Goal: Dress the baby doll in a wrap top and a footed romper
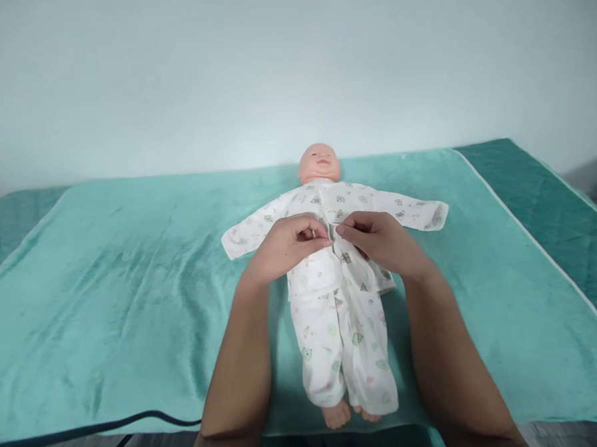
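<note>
A teal plush blanket [107, 293] was spread across the whole work surface, with a darker quilted mat [541, 191] exposed at 2 o'clock. A baby doll [318, 162] was laid on its back near the centre of the blanket, head at 12 o'clock and bare feet at 6 o'clock. The doll was dressed in a white printed top [314, 273], its sleeves spread toward 9 and 3 o'clock, and in matching trousers [330, 348] below. The top was located at the doll's chest, where its two front edges were brought close together. The left hand [287, 244] was closed in a thumb-and-forefinger pinch on the front edge at the 9 o'clock side; the right hand [379, 239] was closed likewise on the edge at the 3 o'clock side, the fingertips of both hands almost touching. Whether a fastener was held between them could not be determined. The fabric was judged to be thin, light and limp, liable to wrinkle and slide over the doll's smooth body; hold was best taken at the hemmed front edges, close to the closure.
</note>
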